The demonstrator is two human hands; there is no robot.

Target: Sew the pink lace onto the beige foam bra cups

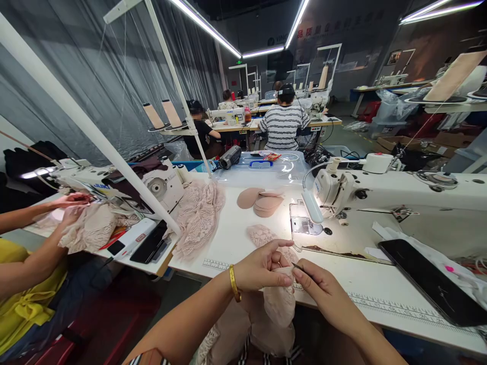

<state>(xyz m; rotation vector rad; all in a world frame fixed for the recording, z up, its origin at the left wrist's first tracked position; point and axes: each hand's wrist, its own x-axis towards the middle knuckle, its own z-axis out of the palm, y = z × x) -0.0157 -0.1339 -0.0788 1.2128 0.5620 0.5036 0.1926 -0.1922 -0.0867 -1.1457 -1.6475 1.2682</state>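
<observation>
My left hand (pixel 268 266), with a gold bracelet on the wrist, is closed on a beige lace garment (pixel 279 304). The cloth hangs from my fingers over the table's front edge and down to my lap. Close beside it, my right hand (pixel 321 286) pinches a small dark pointed tool (pixel 299 266), its tip at the cloth between both hands. Most of that tool is hidden in my palm, so its kind cannot be told. Behind my left hand a piece of lace (pixel 262 234) lies on the table. Farther back rest several beige oval pads (pixel 267 203).
To the right stands a sewing machine (pixel 365 190) with a lit lamp. A black phone (pixel 433 281) lies on white cloth. Lace garments (pixel 200 218) are heaped at the left, near a white pole (pixel 114 152). A co-worker's hands (pixel 72 210) handle cloth at the neighbouring machine.
</observation>
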